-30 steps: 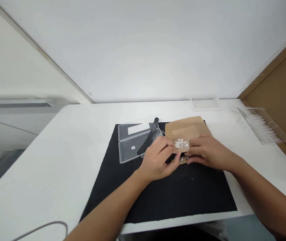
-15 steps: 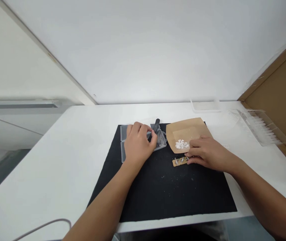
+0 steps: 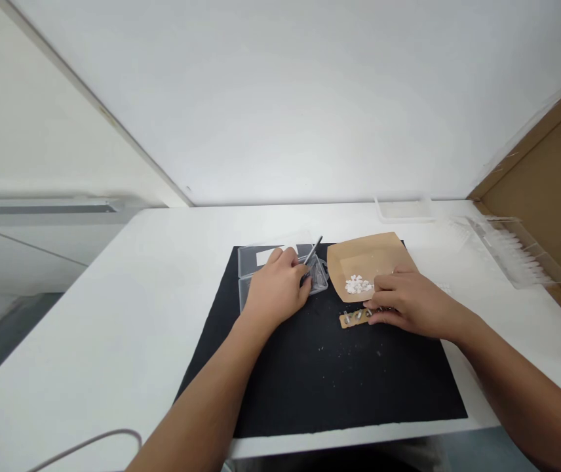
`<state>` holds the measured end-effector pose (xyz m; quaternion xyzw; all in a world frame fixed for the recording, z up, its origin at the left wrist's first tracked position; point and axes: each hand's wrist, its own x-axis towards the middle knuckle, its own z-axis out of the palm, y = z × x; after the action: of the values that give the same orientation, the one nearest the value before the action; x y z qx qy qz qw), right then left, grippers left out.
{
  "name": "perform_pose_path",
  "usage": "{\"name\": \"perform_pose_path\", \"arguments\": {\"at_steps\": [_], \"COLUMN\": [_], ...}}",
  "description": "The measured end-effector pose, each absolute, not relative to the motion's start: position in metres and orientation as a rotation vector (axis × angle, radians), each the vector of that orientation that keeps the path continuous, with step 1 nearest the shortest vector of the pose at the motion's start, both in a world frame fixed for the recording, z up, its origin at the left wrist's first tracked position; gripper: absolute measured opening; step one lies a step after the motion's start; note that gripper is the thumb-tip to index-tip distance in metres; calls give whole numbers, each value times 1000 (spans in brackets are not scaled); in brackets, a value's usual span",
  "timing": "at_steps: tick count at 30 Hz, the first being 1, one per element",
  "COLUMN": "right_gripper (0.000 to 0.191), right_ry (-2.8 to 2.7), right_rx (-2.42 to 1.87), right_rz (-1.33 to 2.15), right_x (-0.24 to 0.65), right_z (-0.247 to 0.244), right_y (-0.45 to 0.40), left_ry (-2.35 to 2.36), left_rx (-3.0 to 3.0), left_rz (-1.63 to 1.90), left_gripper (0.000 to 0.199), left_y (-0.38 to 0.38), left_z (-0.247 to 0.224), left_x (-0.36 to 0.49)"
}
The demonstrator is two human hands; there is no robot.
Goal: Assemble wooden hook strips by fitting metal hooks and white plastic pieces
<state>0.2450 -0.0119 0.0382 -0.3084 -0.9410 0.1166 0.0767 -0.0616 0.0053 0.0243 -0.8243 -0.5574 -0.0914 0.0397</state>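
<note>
The left hand (image 3: 278, 286) is closed on a slim tool (image 3: 316, 246), which looks like a file seen from its narrow side; its lower part is hidden by the fingers, so I cannot tell how deep the grasp is. This hand is over the open clear case (image 3: 320, 283), near the far edge of the black mat (image 3: 349, 387) and left of the middle of that edge. The right hand (image 3: 406, 305) pinches, between thumb and fingers, the right end of a small tan strip (image 3: 348, 321) with little shiny pieces (image 3: 359, 314) on it. The strip lies on the far half of the mat, nearer to its right edge than to its left, and just in front of the brown tray (image 3: 373, 252) with the white bits (image 3: 358, 284). In my judgement the step in hand is to take up the tool while the strip is held in its place. To do it well, the tool should be lifted upward first, and only then carried to the right, because a low sideways pull could catch the wall of the case and tip it. The right hand should press the strip gently but firmly, with fingertips away from the shiny pieces, which could probably come loose. It also seems wise to pass in front of the tray, so that no white bit is swept out.
</note>
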Motion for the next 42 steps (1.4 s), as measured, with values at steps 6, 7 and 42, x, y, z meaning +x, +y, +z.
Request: {"name": "perform_pose_path", "arguments": {"at_steps": [6, 7, 42], "right_gripper": [26, 26, 20], "right_ry": [-2827, -2826, -2791], "right_rx": [-938, -943, -962], "right_rz": [380, 387, 482], "right_x": [245, 245, 243], "right_z": [39, 39, 45], "right_y": [-12, -12, -14], "left_ry": [-1743, -1750, -1626], "left_rx": [-2543, -2548, -2722], "left_rz": [-252, -269, -332], "left_gripper": [23, 23, 27], "left_y": [6, 6, 9], "left_z": [22, 20, 17], "left_x": [-61, -62, -65]}}
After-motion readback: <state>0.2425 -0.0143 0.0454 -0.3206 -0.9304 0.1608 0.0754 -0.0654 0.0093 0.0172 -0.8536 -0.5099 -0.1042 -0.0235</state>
